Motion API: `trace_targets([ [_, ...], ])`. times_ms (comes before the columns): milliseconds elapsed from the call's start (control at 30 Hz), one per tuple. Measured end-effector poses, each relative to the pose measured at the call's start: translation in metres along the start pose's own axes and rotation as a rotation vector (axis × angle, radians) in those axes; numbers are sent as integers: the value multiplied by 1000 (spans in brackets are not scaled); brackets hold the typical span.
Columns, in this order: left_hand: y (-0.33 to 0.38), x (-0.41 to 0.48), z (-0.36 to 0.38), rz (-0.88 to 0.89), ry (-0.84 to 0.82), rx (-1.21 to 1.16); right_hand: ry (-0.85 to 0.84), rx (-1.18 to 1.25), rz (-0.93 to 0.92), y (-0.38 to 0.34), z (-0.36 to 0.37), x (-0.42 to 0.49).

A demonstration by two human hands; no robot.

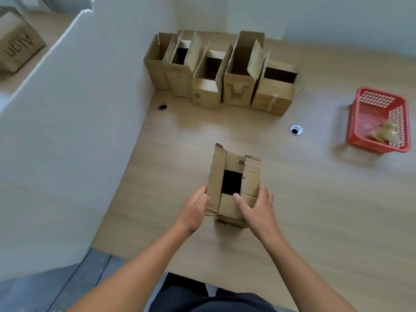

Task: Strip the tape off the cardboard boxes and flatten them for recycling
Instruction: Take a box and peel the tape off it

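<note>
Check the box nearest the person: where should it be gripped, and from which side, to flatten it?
Probably grip the box by its two long side walls, coming in from left and right, as the left hand and right hand do now. It stands upright with its top partly open. The top flaps are loose and ragged, so the walls below look firmer.

we see soft, even daylight with only faint shadows and no glare. the red basket (378, 119) is smeared by motion blur, and the white partition (74, 109) bows from wide-angle distortion; overall sharpness is mild.
</note>
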State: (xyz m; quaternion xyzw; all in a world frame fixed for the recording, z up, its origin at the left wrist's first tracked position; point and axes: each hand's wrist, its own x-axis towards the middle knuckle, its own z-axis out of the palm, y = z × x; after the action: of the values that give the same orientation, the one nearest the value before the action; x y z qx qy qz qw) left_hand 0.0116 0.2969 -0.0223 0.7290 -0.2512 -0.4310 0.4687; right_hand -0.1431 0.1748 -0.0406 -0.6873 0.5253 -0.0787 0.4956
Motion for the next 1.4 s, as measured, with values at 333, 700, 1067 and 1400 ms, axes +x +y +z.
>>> trace_targets([
  [333,14,-17,55,-109,-18,-25,-70,151,10,26,-69,-29],
  [700,39,-25,56,-40,-44,-201,-203,297,-156,37,-111,-31],
  [1067,31,-24,70,-149,-19,-184,-361,-49,-134,101,-122,-63],
  [1400,20,-24,83,208,-122,267,-386,181,-133,68,-150,-82],
])
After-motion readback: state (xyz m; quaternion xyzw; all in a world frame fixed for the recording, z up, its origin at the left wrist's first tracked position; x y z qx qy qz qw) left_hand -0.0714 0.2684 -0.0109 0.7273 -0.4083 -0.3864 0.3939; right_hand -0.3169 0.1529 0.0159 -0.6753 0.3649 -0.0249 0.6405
